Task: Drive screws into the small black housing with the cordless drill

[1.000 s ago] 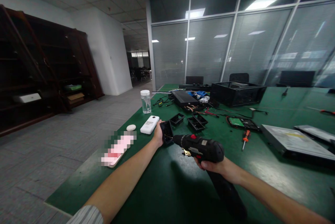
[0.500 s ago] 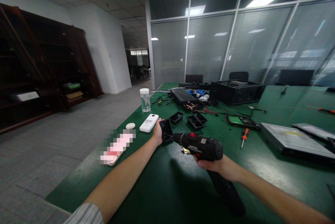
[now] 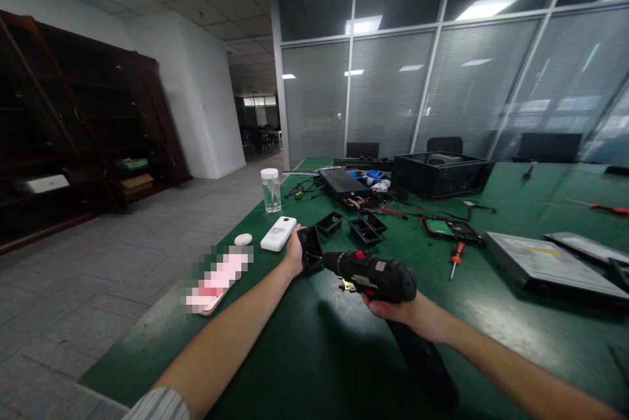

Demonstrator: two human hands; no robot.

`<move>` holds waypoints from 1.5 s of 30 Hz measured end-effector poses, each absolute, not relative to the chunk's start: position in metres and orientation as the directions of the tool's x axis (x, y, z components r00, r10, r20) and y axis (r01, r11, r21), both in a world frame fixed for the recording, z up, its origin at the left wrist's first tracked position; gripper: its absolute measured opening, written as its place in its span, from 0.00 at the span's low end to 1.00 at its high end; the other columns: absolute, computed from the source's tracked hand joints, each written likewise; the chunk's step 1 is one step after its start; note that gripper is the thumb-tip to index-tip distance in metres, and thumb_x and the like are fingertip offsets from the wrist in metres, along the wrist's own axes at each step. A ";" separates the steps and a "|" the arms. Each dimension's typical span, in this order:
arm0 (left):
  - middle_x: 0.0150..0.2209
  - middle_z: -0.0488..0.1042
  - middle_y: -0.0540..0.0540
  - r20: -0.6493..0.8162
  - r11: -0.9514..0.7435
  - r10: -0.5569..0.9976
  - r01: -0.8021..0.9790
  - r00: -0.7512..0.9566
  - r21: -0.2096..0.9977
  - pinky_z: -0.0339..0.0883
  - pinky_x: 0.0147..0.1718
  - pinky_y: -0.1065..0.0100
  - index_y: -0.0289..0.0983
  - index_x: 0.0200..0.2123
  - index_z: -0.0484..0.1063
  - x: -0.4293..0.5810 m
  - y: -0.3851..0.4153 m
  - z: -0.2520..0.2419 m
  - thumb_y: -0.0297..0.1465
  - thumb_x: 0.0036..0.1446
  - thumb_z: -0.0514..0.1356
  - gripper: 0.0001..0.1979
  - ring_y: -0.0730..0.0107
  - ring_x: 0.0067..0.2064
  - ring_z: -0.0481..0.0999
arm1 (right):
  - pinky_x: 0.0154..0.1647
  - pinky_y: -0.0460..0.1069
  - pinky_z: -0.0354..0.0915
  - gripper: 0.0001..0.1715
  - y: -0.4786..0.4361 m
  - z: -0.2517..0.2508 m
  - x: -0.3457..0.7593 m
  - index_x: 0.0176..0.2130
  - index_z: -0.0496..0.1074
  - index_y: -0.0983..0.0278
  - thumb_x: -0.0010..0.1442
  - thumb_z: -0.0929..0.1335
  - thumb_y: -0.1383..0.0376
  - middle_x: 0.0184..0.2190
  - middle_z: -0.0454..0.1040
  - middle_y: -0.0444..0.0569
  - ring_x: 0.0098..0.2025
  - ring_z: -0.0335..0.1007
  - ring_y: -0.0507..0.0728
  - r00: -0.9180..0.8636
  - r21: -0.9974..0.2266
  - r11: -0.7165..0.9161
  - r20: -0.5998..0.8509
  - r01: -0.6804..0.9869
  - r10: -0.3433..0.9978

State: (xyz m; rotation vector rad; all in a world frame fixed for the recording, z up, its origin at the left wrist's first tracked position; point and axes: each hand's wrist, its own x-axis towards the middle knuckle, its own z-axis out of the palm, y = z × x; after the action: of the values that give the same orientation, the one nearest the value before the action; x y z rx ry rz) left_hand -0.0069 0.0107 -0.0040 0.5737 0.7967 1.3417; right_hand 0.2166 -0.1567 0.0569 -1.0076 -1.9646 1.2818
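My left hand (image 3: 295, 253) grips a small black plastic frame (image 3: 311, 248) and holds it on edge on the green table (image 3: 314, 354). My right hand (image 3: 399, 310) is wrapped round the grip of a black cordless drill (image 3: 376, 274) with a red switch. The drill's nose points left and touches the frame. Two more black frames (image 3: 330, 222) (image 3: 365, 230) lie flat just beyond.
A white device (image 3: 278, 233), a white oval (image 3: 242, 239), a blurred pink item (image 3: 217, 279) and a clear jar (image 3: 270, 189) sit left. An orange-handled screwdriver (image 3: 456, 255), a circuit board (image 3: 445, 228), a flat drive (image 3: 550, 263) and an open black case (image 3: 442, 174) lie right. The table's left edge drops to the floor.
Both hands keep their grips with the drill against the frame. The whole view has shifted slightly as my head moved.
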 end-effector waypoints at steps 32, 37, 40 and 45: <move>0.22 0.70 0.49 -0.206 0.190 0.977 -0.673 0.056 0.715 0.64 0.24 0.68 0.36 0.30 0.70 -0.007 0.016 -0.009 0.40 0.50 0.55 0.14 0.68 0.21 0.70 | 0.33 0.48 0.60 0.16 -0.156 0.053 0.217 0.35 0.68 0.64 0.57 0.68 0.54 0.28 0.63 0.43 0.31 0.58 0.53 -0.525 -0.938 0.245 0.085 0.244 0.847; 0.22 0.70 0.50 -0.188 0.163 0.982 -0.645 0.030 0.747 0.64 0.24 0.67 0.37 0.32 0.69 -0.006 0.014 -0.007 0.41 0.50 0.54 0.13 0.67 0.22 0.71 | 0.34 0.48 0.60 0.15 -0.156 0.052 0.218 0.37 0.68 0.65 0.57 0.68 0.55 0.30 0.65 0.44 0.32 0.59 0.53 -0.516 -0.937 0.236 0.073 0.258 0.854; 0.22 0.70 0.50 -0.179 0.154 0.983 -0.633 0.024 0.759 0.64 0.23 0.68 0.37 0.31 0.69 -0.006 0.012 -0.006 0.40 0.50 0.54 0.13 0.68 0.22 0.70 | 0.33 0.48 0.60 0.15 -0.156 0.051 0.218 0.36 0.69 0.65 0.57 0.68 0.55 0.29 0.65 0.44 0.32 0.60 0.53 -0.506 -0.937 0.232 0.072 0.260 0.859; 0.21 0.69 0.51 -0.186 0.162 0.982 -0.639 0.029 0.752 0.63 0.23 0.69 0.37 0.30 0.68 -0.005 0.010 -0.005 0.41 0.50 0.54 0.13 0.69 0.21 0.69 | 0.33 0.48 0.62 0.16 -0.157 0.052 0.218 0.36 0.70 0.64 0.57 0.68 0.53 0.29 0.66 0.45 0.32 0.62 0.54 -0.514 -0.938 0.227 0.063 0.261 0.855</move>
State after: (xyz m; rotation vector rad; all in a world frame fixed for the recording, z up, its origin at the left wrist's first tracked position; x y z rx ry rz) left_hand -0.0052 0.0104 -0.0053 0.5449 0.7953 1.3507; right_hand 0.2178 -0.1567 0.0524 -1.0250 -1.9097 1.2884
